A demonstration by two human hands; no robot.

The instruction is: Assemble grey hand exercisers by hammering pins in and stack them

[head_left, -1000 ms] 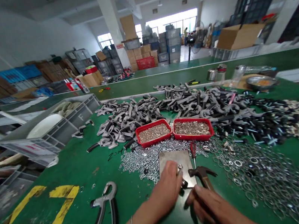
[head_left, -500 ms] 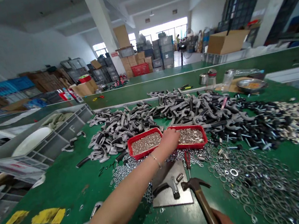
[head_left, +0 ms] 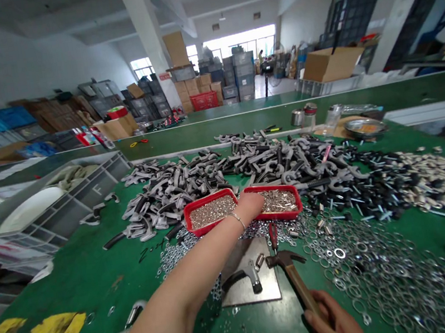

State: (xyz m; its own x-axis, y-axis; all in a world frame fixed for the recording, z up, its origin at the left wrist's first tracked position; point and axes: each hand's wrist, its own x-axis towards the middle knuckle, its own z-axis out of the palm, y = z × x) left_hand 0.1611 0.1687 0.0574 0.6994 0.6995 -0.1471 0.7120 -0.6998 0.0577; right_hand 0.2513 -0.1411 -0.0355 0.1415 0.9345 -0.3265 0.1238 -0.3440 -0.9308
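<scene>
My left hand reaches over the inner end of the right red tray, which holds small shiny metal pins. Its fingers point down at the pins and are hidden behind the hand. My right hand is wrapped round the wooden handle of a claw hammer, whose head rests by the right edge of a metal plate. On that plate lie a grey, curved-handled part and a small metal cylinder. A red-handled screwdriver lies just above the hammer head.
Left of my hand is a second red tray of tiny metal pieces. Behind stretches a heap of grey handles. Loose rings, black-headed bolts and metal cylinders spread rightward. A grey crate stands at left.
My left hand stays at the right tray, its fingers now less visible. My right hand has come further into view, still on the hammer. The whole view has shifted slightly.
</scene>
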